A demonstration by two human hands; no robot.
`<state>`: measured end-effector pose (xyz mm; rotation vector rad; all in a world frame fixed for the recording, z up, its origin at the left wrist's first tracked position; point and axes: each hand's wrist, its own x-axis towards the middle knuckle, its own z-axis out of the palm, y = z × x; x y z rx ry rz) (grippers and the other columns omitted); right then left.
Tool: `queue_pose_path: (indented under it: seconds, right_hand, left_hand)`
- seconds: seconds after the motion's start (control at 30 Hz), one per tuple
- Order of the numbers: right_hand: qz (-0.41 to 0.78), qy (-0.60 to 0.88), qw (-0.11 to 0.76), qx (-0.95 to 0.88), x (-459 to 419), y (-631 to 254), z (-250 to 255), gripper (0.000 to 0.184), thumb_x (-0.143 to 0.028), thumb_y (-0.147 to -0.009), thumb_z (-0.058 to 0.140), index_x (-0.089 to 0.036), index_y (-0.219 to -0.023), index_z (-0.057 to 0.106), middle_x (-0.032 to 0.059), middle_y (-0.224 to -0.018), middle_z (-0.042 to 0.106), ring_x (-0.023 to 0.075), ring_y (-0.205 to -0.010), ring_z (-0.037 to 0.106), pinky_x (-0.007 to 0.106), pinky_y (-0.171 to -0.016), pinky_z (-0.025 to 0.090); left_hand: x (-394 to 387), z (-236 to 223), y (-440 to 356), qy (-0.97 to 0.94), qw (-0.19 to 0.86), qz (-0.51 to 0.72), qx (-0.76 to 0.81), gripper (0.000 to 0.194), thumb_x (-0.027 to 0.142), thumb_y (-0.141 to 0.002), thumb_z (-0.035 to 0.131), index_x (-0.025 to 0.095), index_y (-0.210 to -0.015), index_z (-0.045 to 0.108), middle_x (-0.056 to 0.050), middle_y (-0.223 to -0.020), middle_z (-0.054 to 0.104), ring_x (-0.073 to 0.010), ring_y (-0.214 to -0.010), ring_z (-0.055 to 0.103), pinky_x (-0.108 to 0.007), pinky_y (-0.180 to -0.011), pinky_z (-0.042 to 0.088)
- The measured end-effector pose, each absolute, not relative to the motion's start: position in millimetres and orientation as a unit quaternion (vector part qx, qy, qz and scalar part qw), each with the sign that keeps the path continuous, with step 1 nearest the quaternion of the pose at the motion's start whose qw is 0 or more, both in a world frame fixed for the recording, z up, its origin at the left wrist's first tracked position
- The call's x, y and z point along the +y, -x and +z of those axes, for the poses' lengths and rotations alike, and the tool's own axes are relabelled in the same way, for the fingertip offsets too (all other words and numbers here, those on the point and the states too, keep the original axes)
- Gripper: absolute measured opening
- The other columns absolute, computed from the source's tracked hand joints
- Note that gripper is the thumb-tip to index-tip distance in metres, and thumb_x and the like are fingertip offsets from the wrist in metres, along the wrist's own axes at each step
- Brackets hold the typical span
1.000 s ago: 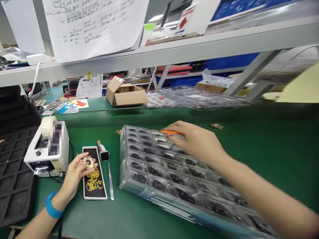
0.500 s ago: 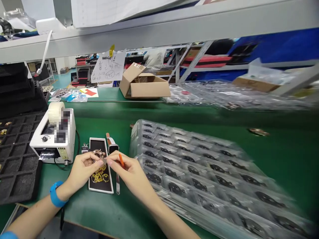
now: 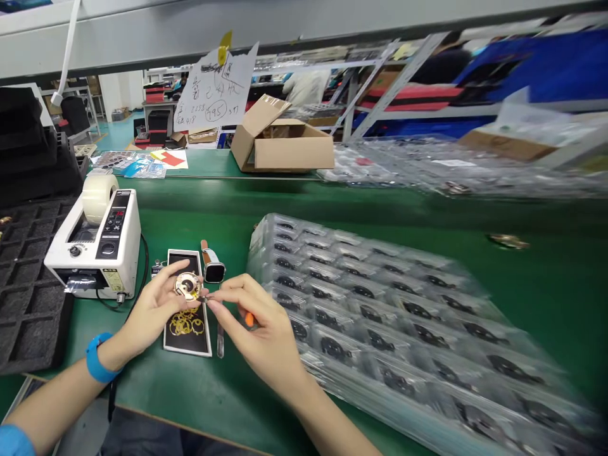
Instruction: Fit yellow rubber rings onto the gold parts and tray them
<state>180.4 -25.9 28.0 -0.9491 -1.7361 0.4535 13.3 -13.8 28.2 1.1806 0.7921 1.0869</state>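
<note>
My left hand (image 3: 149,307) holds up a round gold-rimmed watch part (image 3: 187,285) by its edge, its inner side facing me. Against the lower right of that part, my right hand (image 3: 263,329) pinches a small dark piece (image 3: 204,299) between thumb and forefinger. An orange-ended tool (image 3: 249,319) is tucked in the same hand; the rest of it is hidden. Below the hands lies a white-rimmed box (image 3: 190,351) with a pile of thin yellow rings (image 3: 185,324). To its right are a watch (image 3: 215,272) and metal tweezers (image 3: 220,342).
On the left stands a white tape dispenser (image 3: 128,244) beside a black compartment tray (image 3: 31,304). A stack of clear plastic trays (image 3: 361,329) with dark parts fills the right. Behind is an open cardboard box (image 3: 294,154). A shiny piece (image 3: 508,241) lies far right.
My right hand has come from the clear trays to the watch part in my left hand, bringing the small dark piece against it. The view has turned downward and right.
</note>
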Motion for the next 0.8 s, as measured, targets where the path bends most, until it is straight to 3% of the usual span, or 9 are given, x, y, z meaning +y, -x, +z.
queue_pose_path:
  seconds: [0.2,0.43,0.8]
  right_hand:
    - [0.245,0.452,0.563,-0.647,-27.2,-171.6,30.0,0.009,-0.018,-0.079,0.061,-0.021,-0.071,0.065,0.0011,-0.076,0.054,0.0113,-0.062,0.047,0.023,-0.049,0.036]
    - [0.368,0.474,0.522,-0.605,-22.7,-172.2,36.2,0.013,-0.024,-0.073,0.062,-0.02,-0.061,0.064,0.0018,-0.078,0.054,0.0108,-0.059,0.042,0.024,-0.051,0.035]
    - [0.336,0.489,0.507,-0.625,-19.7,-174.3,33.4,0.012,-0.023,-0.073,0.063,-0.02,-0.061,0.066,0.0021,-0.08,0.053,0.0128,-0.066,0.049,0.025,-0.055,0.039]
  left_hand:
    - [-17.3,27.5,-16.7,-0.503,0.671,0.451,0.306,0.052,0.031,-0.08,0.067,0.023,-0.13,0.051,-0.009,-0.127,0.059,-0.0245,-0.115,0.057,-0.04,-0.101,0.046]
    - [-19.2,25.7,-15.2,-0.543,0.651,0.43,0.31,0.053,0.03,-0.083,0.063,0.024,-0.133,0.049,-0.009,-0.122,0.062,-0.0229,-0.108,0.061,-0.039,-0.1,0.047]
    - [-20.8,23.0,-15.8,-0.547,0.658,0.4,0.328,0.054,0.025,-0.084,0.059,0.022,-0.137,0.045,-0.009,-0.119,0.064,-0.0207,-0.108,0.061,-0.037,-0.102,0.045]
